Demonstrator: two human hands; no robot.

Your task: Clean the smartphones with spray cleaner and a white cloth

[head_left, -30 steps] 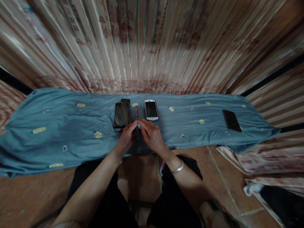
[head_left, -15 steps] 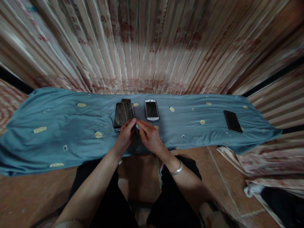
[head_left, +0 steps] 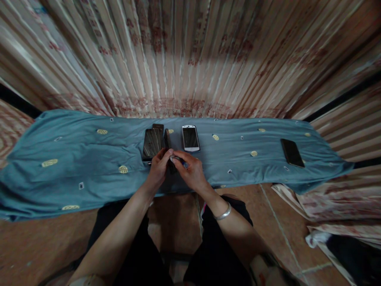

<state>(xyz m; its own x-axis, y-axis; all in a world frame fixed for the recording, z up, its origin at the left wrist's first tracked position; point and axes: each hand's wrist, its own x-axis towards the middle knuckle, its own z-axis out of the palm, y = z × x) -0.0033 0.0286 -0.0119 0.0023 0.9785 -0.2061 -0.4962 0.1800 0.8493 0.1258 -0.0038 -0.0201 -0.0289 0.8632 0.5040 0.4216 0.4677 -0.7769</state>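
My left hand [head_left: 157,167] is closed around a dark smartphone [head_left: 167,138] held on its edge, with the narrow side towards me. Close against it, my right hand [head_left: 192,171] pinches a small thing with a pale tip and a bit of blue; its kind cannot be made out. Fingertips of both hands meet at the phone's near end. Just left of my left hand lies a black phone [head_left: 150,145] with its screen up, and a smaller dark phone [head_left: 158,126] shows behind it. A white-framed phone [head_left: 191,148] lies beyond my right hand.
Another black phone [head_left: 292,152] lies far to the right on the blue patterned cloth [head_left: 98,155] covering the long table. A pleated curtain [head_left: 178,71] hangs directly behind it. Dark bars [head_left: 342,95] run along the sides. My knees are under the near edge.
My right hand has turned and its fingers have curled in more, showing the blue bit. The held phone has tilted slightly. The phones on the cloth have stayed put.
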